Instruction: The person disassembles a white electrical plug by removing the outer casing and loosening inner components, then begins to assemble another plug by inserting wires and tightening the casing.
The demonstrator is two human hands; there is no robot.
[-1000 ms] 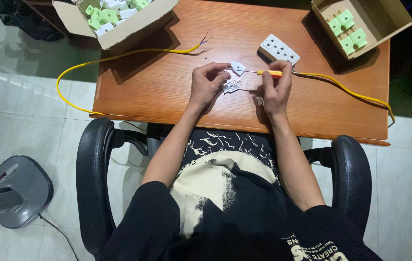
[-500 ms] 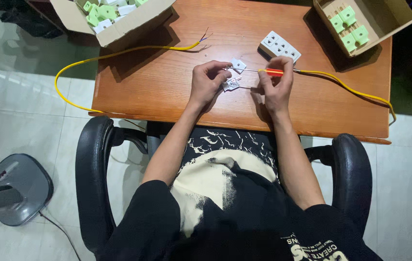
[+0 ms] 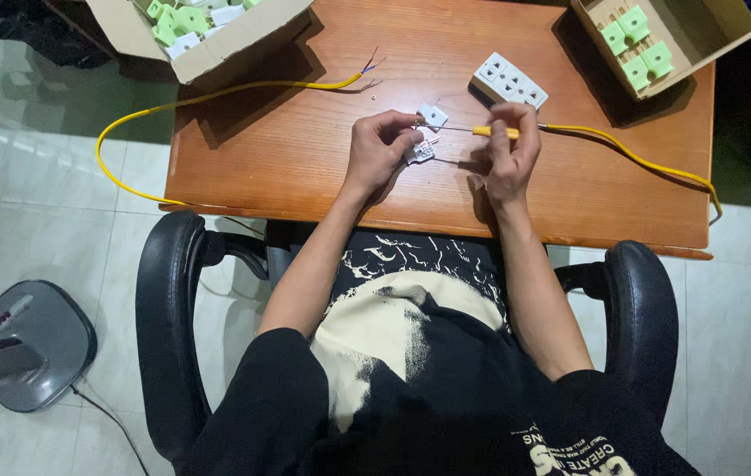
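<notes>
Head view: person seated at a wooden desk point(image 3: 305, 167).
Left hand point(image 3: 380, 150): fingers closed on a small white part point(image 3: 420, 152), mid-desk.
Right hand point(image 3: 509, 150): pinching a yellow-handled screwdriver point(image 3: 481, 130), shaft lying crosswise, tip pointing left toward the part.
Boxes: left corner box point(image 3: 217, 53) and right corner box point(image 3: 701, 35) hold green and white parts.

The right hand point(image 3: 507, 150) has lifted off the small white part point(image 3: 421, 152) and drawn away toward 3 o'clock; a second ago it sat close against the left hand point(image 3: 380, 150), and now a clear gap of bare surface point(image 3: 305, 167) shows between them. The yellow-handled screwdriver point(image 3: 492, 131) it pinches, earlier angled down at the part, now lies nearly level, its thin shaft reaching toward 9 o'clock to the left fingertips. The left thumb and forefinger have opened a little around the part.
</notes>
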